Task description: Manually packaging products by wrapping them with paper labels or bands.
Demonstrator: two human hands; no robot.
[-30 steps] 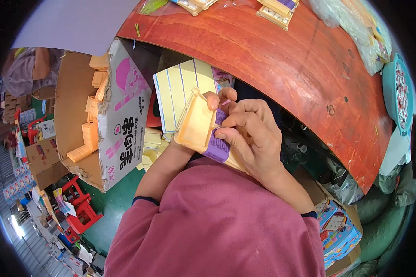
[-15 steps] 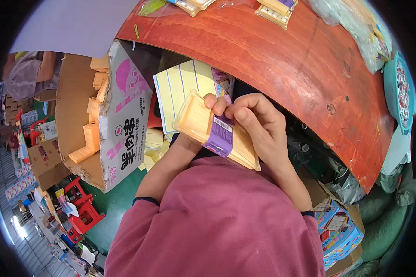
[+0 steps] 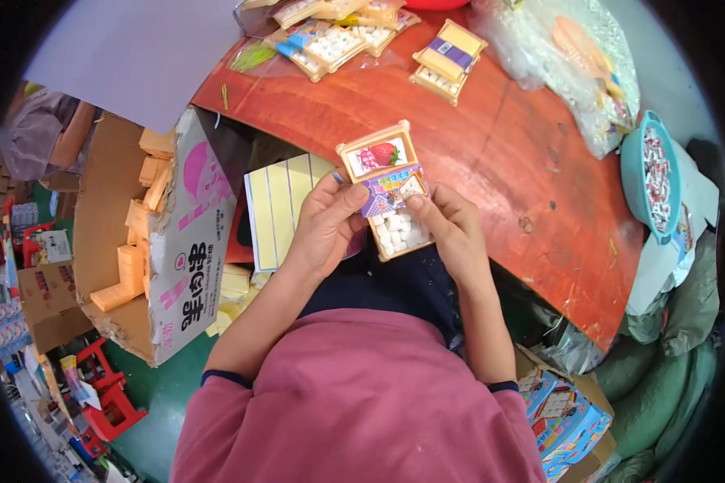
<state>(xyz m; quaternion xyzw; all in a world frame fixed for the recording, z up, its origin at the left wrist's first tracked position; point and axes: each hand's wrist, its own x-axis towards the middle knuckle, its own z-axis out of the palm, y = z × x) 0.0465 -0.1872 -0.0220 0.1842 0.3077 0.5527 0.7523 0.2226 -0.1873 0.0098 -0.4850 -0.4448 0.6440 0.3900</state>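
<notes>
Between my two hands, over the near edge of the table, is a small cream-coloured candy tray (image 3: 340, 150) with its open face up. White candy pieces (image 3: 398, 235) fill its near end, and a packet with a red strawberry picture (image 3: 379, 155) lies in its far end. A purple printed sleeve (image 3: 393, 190) wraps the middle. My left hand (image 3: 324, 227) is closed on the left side, thumb on the sleeve. My right hand (image 3: 456, 232) grips the right side, its thumb pressing near the sleeve's edge. The fingers beneath the tray are hidden.
Several filled trays (image 3: 330, 47) lie on the red wooden table (image 3: 540, 169), with two more stacked trays (image 3: 447, 60) beside them. At the right are a plastic bag (image 3: 532, 48) and a teal basin (image 3: 630, 169) of wrapped pieces. An open carton (image 3: 197, 266) of cream trays stands left.
The tray has been turned over from its back to its candy side and now stands more upright. My left hand shows at its left side. The view has shifted, showing more of the table.
</notes>
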